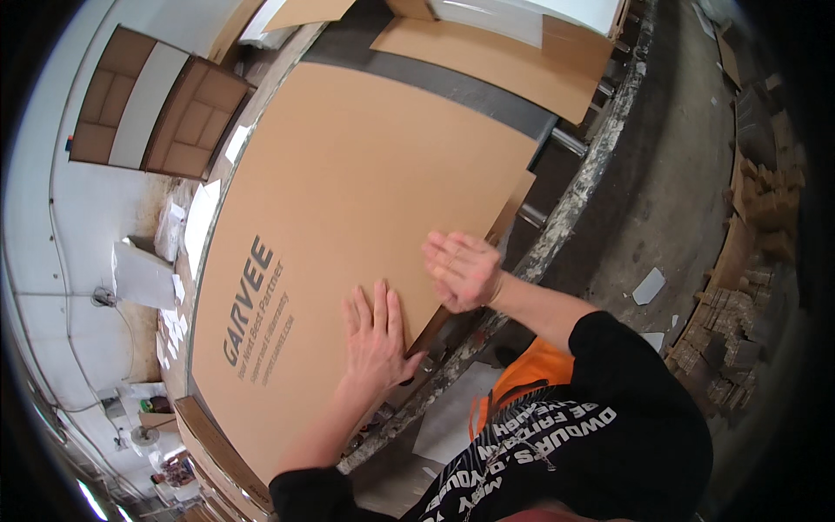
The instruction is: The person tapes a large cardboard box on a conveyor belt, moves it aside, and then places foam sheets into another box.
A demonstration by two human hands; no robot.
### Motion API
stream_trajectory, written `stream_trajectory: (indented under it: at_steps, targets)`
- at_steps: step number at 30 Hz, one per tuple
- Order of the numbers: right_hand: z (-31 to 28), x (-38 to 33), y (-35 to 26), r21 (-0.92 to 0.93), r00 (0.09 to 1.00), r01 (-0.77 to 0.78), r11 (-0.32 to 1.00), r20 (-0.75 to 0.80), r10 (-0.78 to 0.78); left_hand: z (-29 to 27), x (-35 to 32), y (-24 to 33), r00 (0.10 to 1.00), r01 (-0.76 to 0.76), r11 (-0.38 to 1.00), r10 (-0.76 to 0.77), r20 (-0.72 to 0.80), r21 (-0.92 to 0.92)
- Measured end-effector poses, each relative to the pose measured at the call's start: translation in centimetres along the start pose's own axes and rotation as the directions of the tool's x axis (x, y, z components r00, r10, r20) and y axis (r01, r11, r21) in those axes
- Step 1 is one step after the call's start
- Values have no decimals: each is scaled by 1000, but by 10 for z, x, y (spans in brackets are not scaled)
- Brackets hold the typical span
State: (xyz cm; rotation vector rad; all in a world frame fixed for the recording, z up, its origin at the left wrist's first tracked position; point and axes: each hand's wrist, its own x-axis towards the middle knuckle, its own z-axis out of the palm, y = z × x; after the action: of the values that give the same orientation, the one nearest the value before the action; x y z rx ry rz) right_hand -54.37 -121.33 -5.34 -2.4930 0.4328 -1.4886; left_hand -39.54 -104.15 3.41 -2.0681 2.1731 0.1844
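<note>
A large flat brown cardboard panel (348,174) with dark print lies in front of me, apparently the top of a carton. My left hand (374,339) rests flat on it close to the near edge, fingers spread and holding nothing. Farther along that edge, to the right, my right hand (463,270) is at the cardboard with its fingers bent and pressed together. Whatever may be inside those fingers is hidden. Just beyond the right hand, a narrow cardboard flap (513,204) sticks out from the panel's right side.
Metal rollers (570,142) and a worn conveyor rail (578,196) run along the right side. An open carton (496,65) stands at the far end. Stacked cardboard (739,335) lines the right. More folded cardboard (217,457) lies at lower left. White scraps (649,285) litter the floor.
</note>
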Motion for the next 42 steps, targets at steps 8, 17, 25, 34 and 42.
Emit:
stream_trajectory:
  at_steps: [8, 17, 25, 34, 42]
  targets:
    - [-16, 8, 4, 202, 999, -17, 979, -33, 24, 15, 29, 12, 997, 70, 993, -68, 32, -94]
    - [-48, -39, 67, 247, 782, -578, 778, -106, 614, 18, 11, 12, 996, 85, 994, -85, -2, -72]
    - [34, 43, 155, -70, 572, -557, 828, 690, 444, 14, 6, 12, 976, 193, 975, -180, 123, -106]
    - [52, -25, 187, 199, 483, -875, 442, 425, 766, 23, -1, 2, 990, 142, 982, -141, 13, -122]
    - [-137, -63, 117, 737, 277, -675, 34, 211, 937, 40, -20, 18, 974, 141, 967, -175, -146, -214]
